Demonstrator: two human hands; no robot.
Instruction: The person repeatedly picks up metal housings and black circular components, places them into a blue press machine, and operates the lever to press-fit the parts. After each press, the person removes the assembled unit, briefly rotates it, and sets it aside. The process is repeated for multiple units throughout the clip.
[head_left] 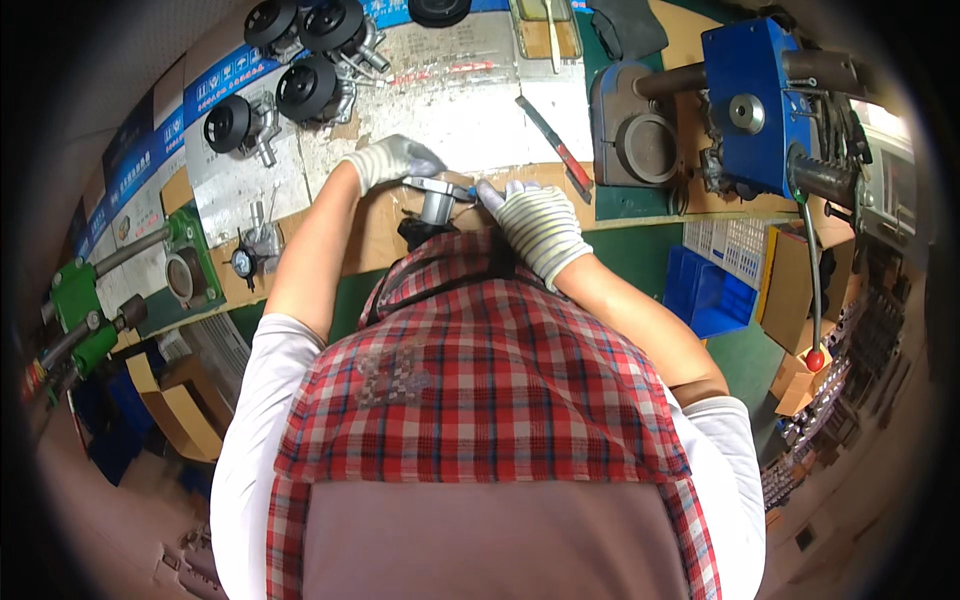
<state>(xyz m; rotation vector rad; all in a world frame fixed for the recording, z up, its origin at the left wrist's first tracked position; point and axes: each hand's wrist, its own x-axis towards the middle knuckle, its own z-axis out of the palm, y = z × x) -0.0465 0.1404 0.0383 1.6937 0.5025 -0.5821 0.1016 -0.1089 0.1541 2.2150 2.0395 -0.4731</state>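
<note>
At the near edge of the bench, both my hands are at a silver metal pump part [437, 205] with a flat flange on top and a round body below. My left hand [390, 161], in a striped work glove, has its fingers curled over the flange's left and far side. My right hand [540, 225], gloved the same way, is closed at the part's right side. A small blue piece [472, 192] shows by its thumb; what else those fingers hold is hidden. Below the part, something black [422, 233] is partly covered by my plaid apron [480, 390].
Several pumps with black pulleys [306, 90] stand at the far left; a smaller metal pump [258, 248] lies nearer. A red-handled knife [560, 150] lies right of centre. A blue press [750, 110] with a red-knobbed lever [815, 358] stands right, a green fixture [190, 260] left.
</note>
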